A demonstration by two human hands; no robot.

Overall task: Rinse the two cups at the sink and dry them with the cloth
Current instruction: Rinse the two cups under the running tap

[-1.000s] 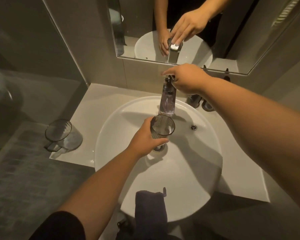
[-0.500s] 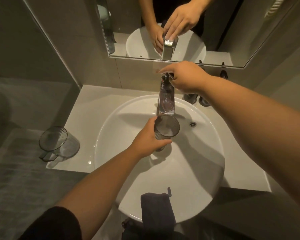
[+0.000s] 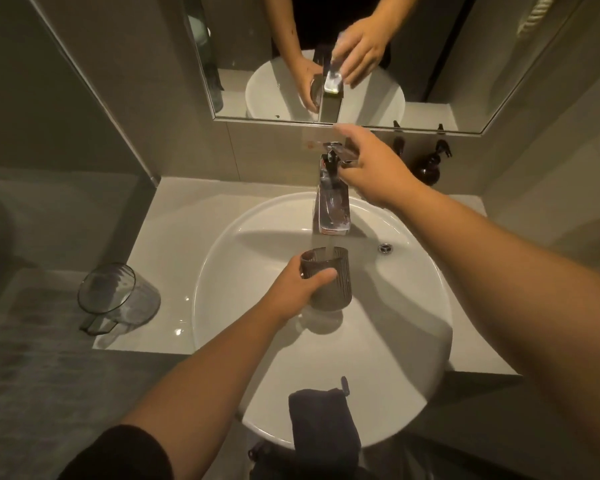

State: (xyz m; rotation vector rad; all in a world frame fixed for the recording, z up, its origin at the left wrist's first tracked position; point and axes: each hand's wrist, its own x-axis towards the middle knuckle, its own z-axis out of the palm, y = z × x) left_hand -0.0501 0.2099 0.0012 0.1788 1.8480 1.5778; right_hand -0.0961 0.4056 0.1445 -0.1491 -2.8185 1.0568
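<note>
The left hand (image 3: 293,289) gripped the ribbed cup (image 3: 326,278), fingers wrapped round it, upright under the spout to catch water. The right hand (image 3: 374,169) pinched the tap lever (image 3: 336,148); the second cup (image 3: 118,297) waited on the table (image 3: 174,209), the cloth (image 3: 323,424) over the sink (image 3: 413,341) rim.

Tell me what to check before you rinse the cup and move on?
1. Cup gripped by the left hand: ok.
2. Cup mouth under the tap spout: ok.
3. Right hand on the tap handle: ok.
4. Water running into the cup: cannot tell, only a faint streak shows.
5. Second cup waiting on the counter, left of the sink: ok.
6. Cloth ready on the sink's near rim: ok.
</note>
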